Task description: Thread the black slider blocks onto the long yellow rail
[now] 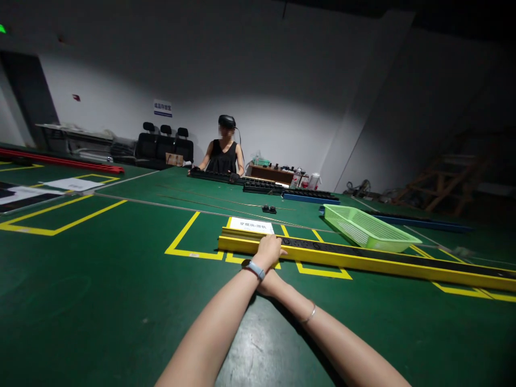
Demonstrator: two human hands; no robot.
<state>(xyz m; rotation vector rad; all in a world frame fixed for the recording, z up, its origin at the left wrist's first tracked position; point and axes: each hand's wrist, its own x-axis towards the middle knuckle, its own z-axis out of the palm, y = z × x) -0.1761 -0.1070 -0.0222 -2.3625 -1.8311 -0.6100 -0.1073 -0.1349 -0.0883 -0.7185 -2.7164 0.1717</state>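
Observation:
A long yellow rail [374, 263] with black modules [318, 246] in its channel lies across the green table, running off the right edge of the view. Over its left part, my left hand [270, 250], with a blue-strapped watch at the wrist, is closed on the rail with its fingers curled at the top edge. My right hand [266, 284], on the arm with a thin bracelet, crosses beneath the left wrist. Its fingers are hidden there, so I cannot see what they hold. Just behind the rail's left end lies a white label sheet [252, 224].
Behind the rail sits a light green basket [371, 231]. Two small black parts [269, 209] and thin rods lie farther back. Across the table [100, 301] a person [226, 150] handles a black strip [213, 176]. Blue rails [423, 222] lie right, red rails [60, 159] left.

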